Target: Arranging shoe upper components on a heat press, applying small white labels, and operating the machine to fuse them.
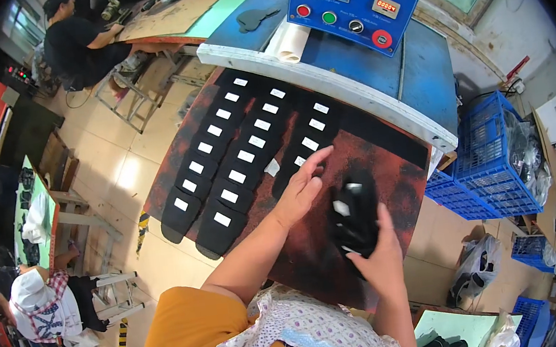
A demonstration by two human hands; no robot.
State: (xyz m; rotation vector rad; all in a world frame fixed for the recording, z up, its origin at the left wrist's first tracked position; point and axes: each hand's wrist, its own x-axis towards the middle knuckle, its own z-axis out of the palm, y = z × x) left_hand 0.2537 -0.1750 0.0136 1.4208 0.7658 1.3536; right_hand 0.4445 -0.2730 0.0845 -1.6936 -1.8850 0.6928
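Black fabric pieces with white labels (238, 176) lie overlapped in three slanting rows on a dark red-and-black board (386, 161). The third, shorter row (286, 181) ends beside my left hand (301, 188). That hand is held over its near end, fingers stretched and apart, with nothing seen in them. To its right, my right hand (379, 251) grips a stack of black fabric pieces (358, 216), blurred by motion, with bits of white showing on it. A small white scrap (272, 168) lies between the second and third rows.
Behind the board stands a blue machine (412, 89) with a pale front edge and a control box (351, 4). A white roll (292, 41) rests on it. Blue crates (492, 156) stand at right, near a plastic bag (477, 264). Two other people sit at left.
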